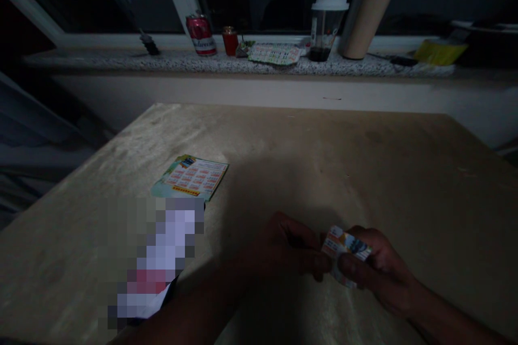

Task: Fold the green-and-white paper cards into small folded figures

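Printed paper (343,242) is sitting pinched in my right hand (380,267) above the table (275,135), my thumb pressing its face and my fingers curling behind it, as I am watching remotely. My left hand (297,248) is holding curled fingertips at the paper's left edge, though whether they are gripping I cannot tell. Farther left, printed sheets (194,177) are lying just beyond a pixelated object (164,256).
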Motion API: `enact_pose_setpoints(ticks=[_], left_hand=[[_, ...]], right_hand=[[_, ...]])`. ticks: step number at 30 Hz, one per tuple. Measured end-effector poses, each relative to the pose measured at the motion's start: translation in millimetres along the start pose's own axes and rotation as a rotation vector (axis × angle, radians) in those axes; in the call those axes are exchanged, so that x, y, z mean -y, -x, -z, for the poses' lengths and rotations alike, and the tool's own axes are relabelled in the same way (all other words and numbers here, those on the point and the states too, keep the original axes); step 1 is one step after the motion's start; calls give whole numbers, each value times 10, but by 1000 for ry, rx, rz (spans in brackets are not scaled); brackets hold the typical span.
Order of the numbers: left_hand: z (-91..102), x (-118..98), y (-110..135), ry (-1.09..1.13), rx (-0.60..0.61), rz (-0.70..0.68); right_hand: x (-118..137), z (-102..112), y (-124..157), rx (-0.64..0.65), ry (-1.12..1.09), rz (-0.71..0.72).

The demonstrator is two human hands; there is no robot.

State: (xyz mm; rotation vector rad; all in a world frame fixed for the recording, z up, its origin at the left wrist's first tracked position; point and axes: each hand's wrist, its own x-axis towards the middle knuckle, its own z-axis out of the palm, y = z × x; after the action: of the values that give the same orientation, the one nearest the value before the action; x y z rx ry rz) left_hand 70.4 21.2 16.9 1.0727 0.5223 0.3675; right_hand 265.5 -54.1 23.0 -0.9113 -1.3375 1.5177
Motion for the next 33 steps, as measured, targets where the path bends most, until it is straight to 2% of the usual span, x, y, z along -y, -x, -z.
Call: enact_pose_setpoints(ticks=[5, 8, 12, 17, 20, 23, 27, 33], left_hand=[[-15, 9, -13, 46, 32, 33], [-8, 15, -15, 37, 4, 1], [-12, 38, -16, 17, -150, -124], [-46, 29, 2, -116, -306, -235], [-26, -16, 27, -338, -422, -235], [16, -61, 47, -447, -439, -201], [48, -59, 46, -285, -407, -164], [39, 19, 13, 7, -367, -133]], right_hand=[[2, 13, 42, 19, 20, -6], [-35, 52, 43, -2, 60, 36], [-71, 50, 9, -120, 88, 160], [-39, 24, -48, -360, 274, 203], [-19, 66, -75, -365, 393, 226], [-14, 117, -100, -328, 524, 216], [-20, 111, -126, -271, 549, 213], [-31, 82, -141, -266, 528, 234]])
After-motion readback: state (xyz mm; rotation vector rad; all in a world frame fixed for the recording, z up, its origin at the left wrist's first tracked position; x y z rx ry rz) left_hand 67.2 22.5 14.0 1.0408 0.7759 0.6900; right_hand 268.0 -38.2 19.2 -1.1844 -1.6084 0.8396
